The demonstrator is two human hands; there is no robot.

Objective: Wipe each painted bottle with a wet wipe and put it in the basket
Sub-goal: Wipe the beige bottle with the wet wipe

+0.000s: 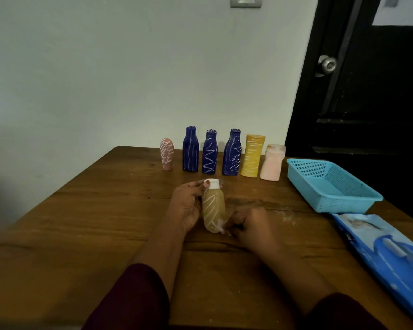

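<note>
Tan with white scribbled lines and a white cap, the bottle (214,207) lies tilted over the middle of the wooden table (81,222), cap pointing away from the person. It is not clear whether it touches the wood. The left hand (185,207) grips its left side, with fingertips curled round the cap. The right hand (248,225) is curled at the bottle's near end, pinching a small white wet wipe (221,226) against it.

Behind, in a row, stand a pink-brown bottle (166,154), three dark blue bottles (209,153), a yellow bottle (252,157) and a pale pink bottle (272,164). The blue basket (332,186) sits at the right, with a blue wipes pack (386,253) just beside it.
</note>
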